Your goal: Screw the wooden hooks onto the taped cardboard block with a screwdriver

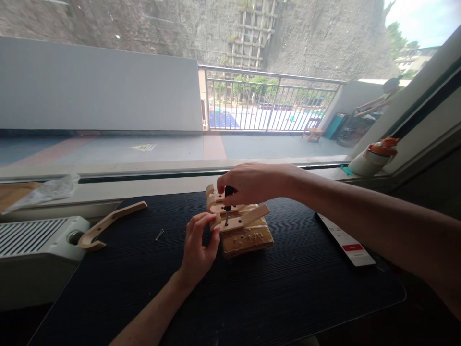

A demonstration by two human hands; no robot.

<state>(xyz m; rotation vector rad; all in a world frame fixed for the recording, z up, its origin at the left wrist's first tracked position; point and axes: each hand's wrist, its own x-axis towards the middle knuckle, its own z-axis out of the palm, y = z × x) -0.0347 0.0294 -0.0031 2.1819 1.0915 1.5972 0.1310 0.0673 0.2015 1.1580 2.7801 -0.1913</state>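
My right hand (245, 185) is closed around the black handle of a screwdriver (228, 197). The screwdriver stands nearly upright, its tip at a hole in the nearest wooden hook (252, 217). My left hand (200, 238) pinches the curled end of that hook between thumb and fingers. The hook lies across a wooden block (248, 242) in clear wrapping, with small bits scattered on its front part. Behind it, more wooden hooks (211, 197) sit on the block, partly hidden by my right hand.
Another wooden hook (115, 218) lies at the table's left edge, near small metal screws (159, 235). A phone (347, 240) lies at the right of the black table (281, 298). On the windowsill stand a bottle (374, 156) and a plastic bag (48, 192). A person (385, 98) is outside the window.
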